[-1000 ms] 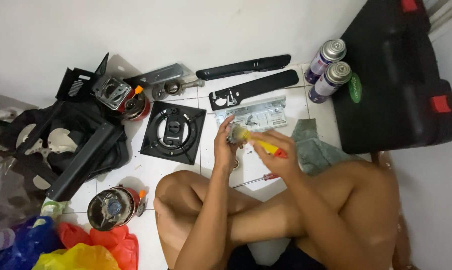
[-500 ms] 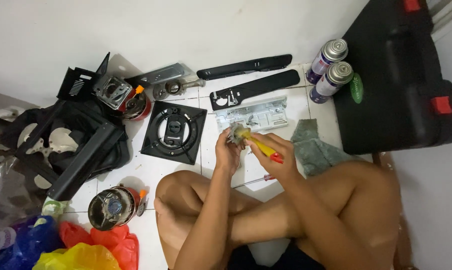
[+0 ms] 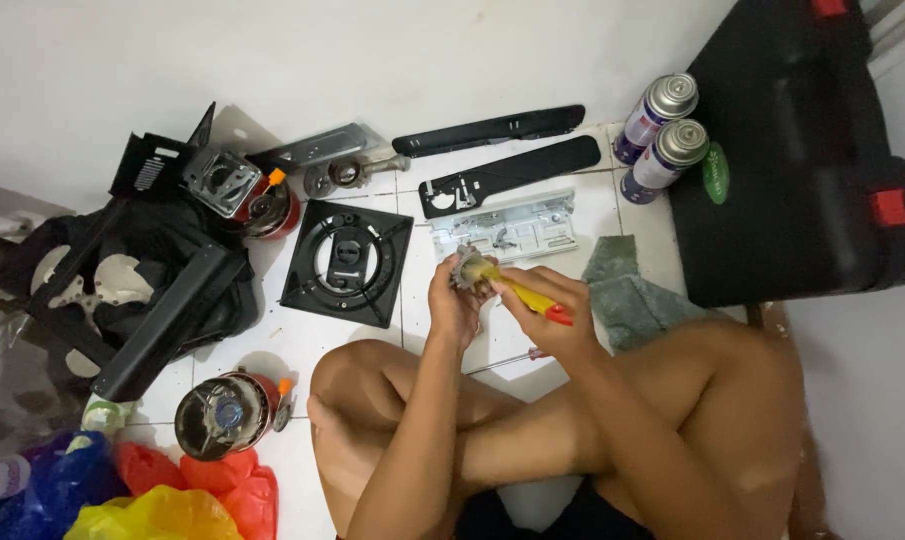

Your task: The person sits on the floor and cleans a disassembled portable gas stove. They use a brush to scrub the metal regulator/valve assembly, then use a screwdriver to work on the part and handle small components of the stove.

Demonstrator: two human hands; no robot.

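A person sits cross-legged on the white tiled floor [image 3: 273, 345], and just above the knees, near the middle of the frame, the left hand [image 3: 455, 300] is closed around a small toothed metal part [image 3: 466, 268], fingers wrapped under it so only its notched rim shows. The right hand [image 3: 553, 312] is pinched around a screwdriver [image 3: 533, 298] with a yellow grip and red end, its tip hidden at the part. The part looks like stiff, thin metal, light but with sharp teeth, so it is probably safest held from below and around the body, as the left hand has it, away from the rim; the ribbed screwdriver grip looks unlikely to slip. Just above the hands lies a silver metal plate [image 3: 508, 228], and touching its upper edge a black flat panel [image 3: 513, 176]; a second thin tool [image 3: 508, 360] lies on the floor under the right hand. To the right a grey cloth [image 3: 628, 295] sits near the right forearm, with two gas cans [image 3: 663, 130] and a black case [image 3: 803, 160] in the upper right. A black square burner tray [image 3: 348, 262] lies left of the hands, a round burner [image 3: 228, 412] at lower left. Open floor is narrow: a bare strip between the tray and the hands, crowded on every other side.
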